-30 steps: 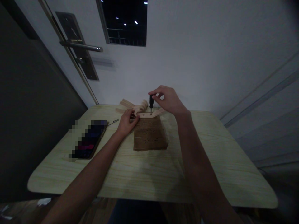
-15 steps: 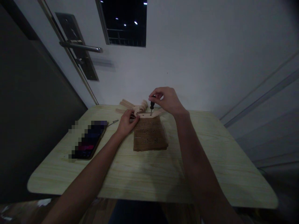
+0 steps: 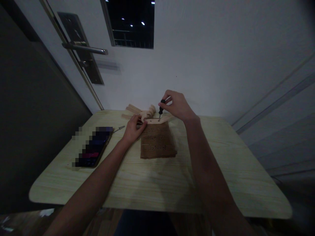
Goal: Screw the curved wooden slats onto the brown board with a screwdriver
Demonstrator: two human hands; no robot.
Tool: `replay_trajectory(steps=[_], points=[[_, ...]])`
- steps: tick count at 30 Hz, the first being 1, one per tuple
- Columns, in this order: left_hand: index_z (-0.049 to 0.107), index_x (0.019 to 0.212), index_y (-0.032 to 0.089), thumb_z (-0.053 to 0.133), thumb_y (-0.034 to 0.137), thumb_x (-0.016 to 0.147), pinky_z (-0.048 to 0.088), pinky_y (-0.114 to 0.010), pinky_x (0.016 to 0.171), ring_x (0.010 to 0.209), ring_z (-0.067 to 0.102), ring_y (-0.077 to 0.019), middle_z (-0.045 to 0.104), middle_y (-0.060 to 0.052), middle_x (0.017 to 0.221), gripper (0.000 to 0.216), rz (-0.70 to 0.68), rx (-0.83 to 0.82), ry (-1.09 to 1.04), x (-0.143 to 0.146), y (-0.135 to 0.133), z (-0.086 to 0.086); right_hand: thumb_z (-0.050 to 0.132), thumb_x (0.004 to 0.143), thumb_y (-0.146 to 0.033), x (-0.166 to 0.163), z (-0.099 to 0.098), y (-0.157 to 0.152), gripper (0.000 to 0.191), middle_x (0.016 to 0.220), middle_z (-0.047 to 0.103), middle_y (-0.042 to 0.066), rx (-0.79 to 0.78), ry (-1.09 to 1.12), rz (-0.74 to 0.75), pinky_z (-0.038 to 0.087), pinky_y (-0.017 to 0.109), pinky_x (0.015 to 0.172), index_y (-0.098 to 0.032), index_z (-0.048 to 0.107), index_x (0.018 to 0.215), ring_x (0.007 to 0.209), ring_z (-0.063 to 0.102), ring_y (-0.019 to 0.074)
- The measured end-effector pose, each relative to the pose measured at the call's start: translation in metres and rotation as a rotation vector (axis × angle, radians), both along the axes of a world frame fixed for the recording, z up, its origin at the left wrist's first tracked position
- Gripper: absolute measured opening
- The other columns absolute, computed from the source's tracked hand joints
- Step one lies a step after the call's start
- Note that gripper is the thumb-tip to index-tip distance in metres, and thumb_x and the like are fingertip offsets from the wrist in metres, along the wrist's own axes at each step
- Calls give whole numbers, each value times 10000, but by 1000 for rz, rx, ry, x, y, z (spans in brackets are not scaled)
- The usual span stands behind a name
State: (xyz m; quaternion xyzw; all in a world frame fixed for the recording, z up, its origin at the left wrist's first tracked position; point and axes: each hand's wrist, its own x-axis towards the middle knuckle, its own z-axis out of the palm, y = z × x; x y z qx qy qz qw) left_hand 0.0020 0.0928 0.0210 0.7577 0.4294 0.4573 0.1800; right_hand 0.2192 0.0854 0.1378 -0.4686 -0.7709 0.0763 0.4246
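Observation:
My right hand (image 3: 177, 106) pinches the black handle of a small screwdriver (image 3: 161, 107), whose tip stands on a pale wooden strip (image 3: 154, 121). My left hand (image 3: 133, 128) presses down on the left end of that strip, fingers curled over it. The strip lies across the far edge of a brown perforated board (image 3: 157, 140). More pale wooden pieces (image 3: 141, 113) are heaped just behind the strip.
A phone (image 3: 93, 147) lies on the left of the light wooden table (image 3: 221, 164). A loose screw (image 3: 119, 128) rests between the phone and my left hand. A white wall is right behind the table, with a door and its metal handle (image 3: 85, 49) at the left.
My right hand has turned on the screwdriver handle, and the handle now leans slightly to the right. My left hand has stayed on the strip.

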Motion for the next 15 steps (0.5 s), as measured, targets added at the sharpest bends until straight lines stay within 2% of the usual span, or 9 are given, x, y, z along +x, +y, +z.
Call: replay_trajectory(steps=[4, 8, 12, 15], points=[[556, 967, 179, 572, 467, 879, 586, -356, 752, 802, 644, -187, 607, -69, 950, 302, 4, -11, 0, 0, 0, 0, 690, 780, -135, -5, 1, -1, 168, 782, 650, 5, -18, -14, 57, 488, 273, 673, -164, 662, 943, 683, 600, 128], [553, 970, 175, 569, 467, 877, 586, -358, 749, 814, 644, -191, 608, -68, 938, 306, 3, -7, 2, 0, 0, 0, 653, 822, -181, -7, -3, 3, 91, 878, 718, 47, 4, -36, 100, 519, 297, 747, -157, 718, 883, 742, 628, 141], [555, 954, 176, 565, 455, 881, 589, -364, 753, 806, 645, -190, 603, -64, 925, 289, -3, -15, -4, 1, -1, 0, 579, 816, -106, -5, -8, 8, 324, 1120, 728, 111, -23, -44, 102, 550, 327, 809, -137, 719, 1106, 884, 673, 178], [556, 954, 179, 565, 455, 884, 590, -357, 750, 809, 643, -188, 604, -62, 924, 285, -10, -13, -9, 1, -1, 1, 536, 798, -52, -3, -9, 7, 414, 1190, 706, 133, -48, -60, 99, 556, 327, 805, -117, 695, 1176, 970, 674, 201]])
